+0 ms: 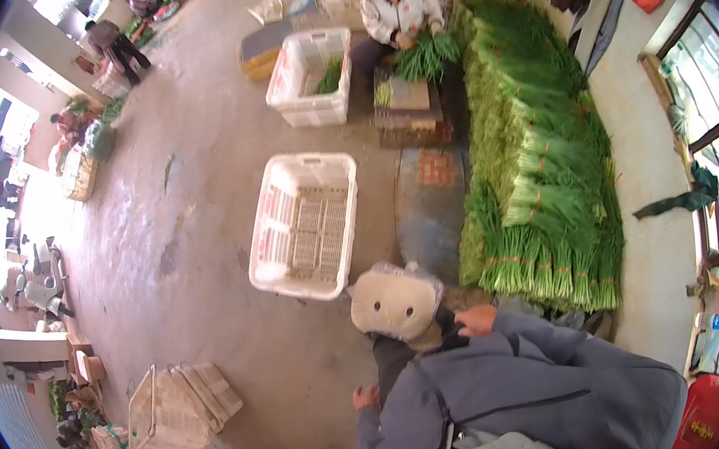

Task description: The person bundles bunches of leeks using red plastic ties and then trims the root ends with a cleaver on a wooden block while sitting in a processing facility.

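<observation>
The stool (397, 302) stands on the floor (227, 310) just ahead of the person, between the near crate (300, 284) and the pile (542, 195) of greens. Its padded top is pale beige and rounded, with two dark round spots like eyes and a small yellowish one between them. Greyish cloth shows along its far edge.

The right hand (477, 320) is beside the stool, fingers loosely bent; whether it touches or grips anything cannot be told. The left hand (366, 397) hangs lower, near the dark trouser leg, its fingers partly curled; its grip cannot be made out either.

The near crate is white plastic, rectangular and upright, with reddish marks on its left wall and a slatted bottom in plain sight. Beyond it stands the far crate (312, 115), also white, with some greens lying toward its right side. At lower left, several off-white crates (181, 413) lean together.

The pile runs along the right: long green leaves, with pale stalks tied in bundles by orange bands at the near end. At its far end a co-worker (392, 8) holds a bunch of leaves (429, 57) over a low box (409, 117).
</observation>
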{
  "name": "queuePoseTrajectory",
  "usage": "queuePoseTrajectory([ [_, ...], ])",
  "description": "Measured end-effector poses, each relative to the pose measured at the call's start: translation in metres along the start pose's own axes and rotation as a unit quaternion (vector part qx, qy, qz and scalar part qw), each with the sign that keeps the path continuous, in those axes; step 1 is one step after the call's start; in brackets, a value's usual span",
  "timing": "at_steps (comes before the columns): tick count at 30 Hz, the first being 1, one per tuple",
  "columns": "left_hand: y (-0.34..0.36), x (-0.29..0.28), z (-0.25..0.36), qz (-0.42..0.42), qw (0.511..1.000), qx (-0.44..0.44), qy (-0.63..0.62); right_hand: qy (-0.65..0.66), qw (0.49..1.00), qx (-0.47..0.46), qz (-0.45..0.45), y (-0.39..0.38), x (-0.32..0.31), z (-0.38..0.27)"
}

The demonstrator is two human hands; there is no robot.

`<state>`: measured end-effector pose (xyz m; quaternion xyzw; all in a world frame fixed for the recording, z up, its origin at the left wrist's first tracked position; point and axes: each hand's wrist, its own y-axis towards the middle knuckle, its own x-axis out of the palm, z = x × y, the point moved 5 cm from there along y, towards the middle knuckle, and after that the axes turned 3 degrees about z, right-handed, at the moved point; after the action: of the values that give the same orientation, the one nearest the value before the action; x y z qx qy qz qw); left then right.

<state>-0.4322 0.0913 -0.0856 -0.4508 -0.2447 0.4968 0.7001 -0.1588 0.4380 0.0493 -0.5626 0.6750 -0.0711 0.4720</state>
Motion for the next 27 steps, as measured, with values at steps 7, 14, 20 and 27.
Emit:
queuePoseTrajectory([
  [7, 0.064, -0.020, 0.082, -0.025, 0.998, -0.057, -0.020, 0.052, 0.994, 0.086, 0.041, 0.008, 0.033, -0.062],
  [14, 0.103, -0.062, 0.147, -0.063, 0.992, -0.077, 0.072, 0.139, 0.983, 0.108, 0.054, 0.017, 0.073, -0.121],
  [20, 0.115, -0.056, 0.175, -0.082, 0.988, -0.108, 0.074, 0.168, 0.972, 0.140, 0.081, 0.041, 0.075, -0.126],
  [27, 0.103, -0.046, 0.205, -0.094, 0.983, 0.003, 0.154, 0.204, 0.961, 0.127, 0.136, 0.099, 0.114, -0.067],
])
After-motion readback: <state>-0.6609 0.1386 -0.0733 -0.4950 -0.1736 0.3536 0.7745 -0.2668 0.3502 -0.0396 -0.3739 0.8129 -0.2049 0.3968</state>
